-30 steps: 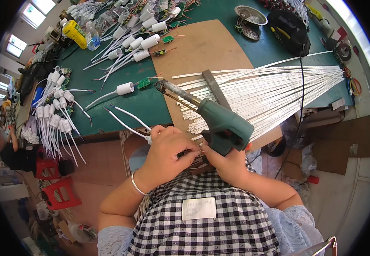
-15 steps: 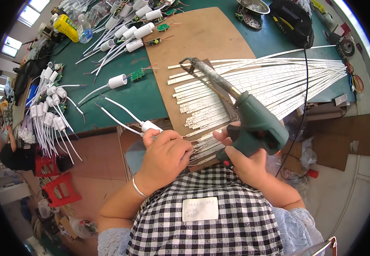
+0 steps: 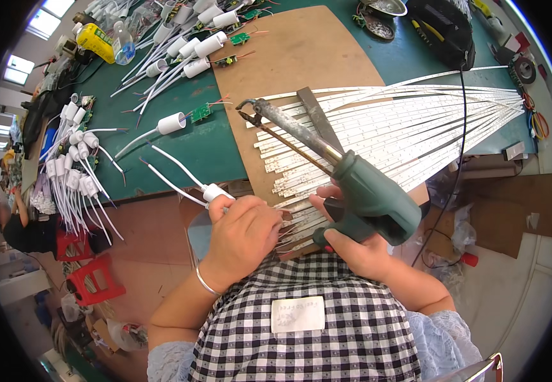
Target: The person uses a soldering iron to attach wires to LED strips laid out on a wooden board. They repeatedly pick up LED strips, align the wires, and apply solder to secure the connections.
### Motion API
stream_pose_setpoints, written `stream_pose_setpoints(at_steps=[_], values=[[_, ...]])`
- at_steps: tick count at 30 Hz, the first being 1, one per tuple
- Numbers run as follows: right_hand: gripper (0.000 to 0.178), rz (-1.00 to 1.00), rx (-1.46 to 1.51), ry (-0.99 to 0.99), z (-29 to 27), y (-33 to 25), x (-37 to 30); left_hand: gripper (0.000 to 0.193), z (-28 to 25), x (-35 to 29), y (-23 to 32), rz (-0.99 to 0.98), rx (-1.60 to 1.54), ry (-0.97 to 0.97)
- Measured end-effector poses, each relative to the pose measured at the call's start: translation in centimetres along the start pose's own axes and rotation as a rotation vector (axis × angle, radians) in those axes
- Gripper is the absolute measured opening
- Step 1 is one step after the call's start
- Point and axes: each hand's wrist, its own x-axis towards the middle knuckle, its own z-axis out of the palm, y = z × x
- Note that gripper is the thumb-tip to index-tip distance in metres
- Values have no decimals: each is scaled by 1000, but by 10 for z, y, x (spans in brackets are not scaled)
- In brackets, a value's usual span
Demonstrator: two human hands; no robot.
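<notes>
Our right hand [image 3: 359,245] grips the hefty, rigid soldering gun [image 3: 352,191] by its handle; our left hand [image 3: 244,232] pinches a light white socket [image 3: 215,193], wires floppy, probably fragile.

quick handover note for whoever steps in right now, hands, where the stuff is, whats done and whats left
Left hand: grip closed on a white lamp socket; its two white leads point up-left over the table edge.
Right hand: grip closed on the green soldering gun, tip raised over the brown board, not touching anything I can see.
White LED strips fan out across the board under a dark bar.
Done: cannot tell whether any joint is made; many wired sockets lie at the left of the green table.
Left: the held socket's leads look free, not on a strip.
</notes>
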Motion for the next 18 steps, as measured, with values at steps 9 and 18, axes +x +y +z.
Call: stream_pose_setpoints(at_steps=[9, 18], values=[[65, 68, 34, -19, 0, -4, -1, 16, -8, 1, -4, -14, -89, -95], [69, 1, 73, 33, 1, 0, 1, 18, 6, 21, 9, -94, -33, 64]])
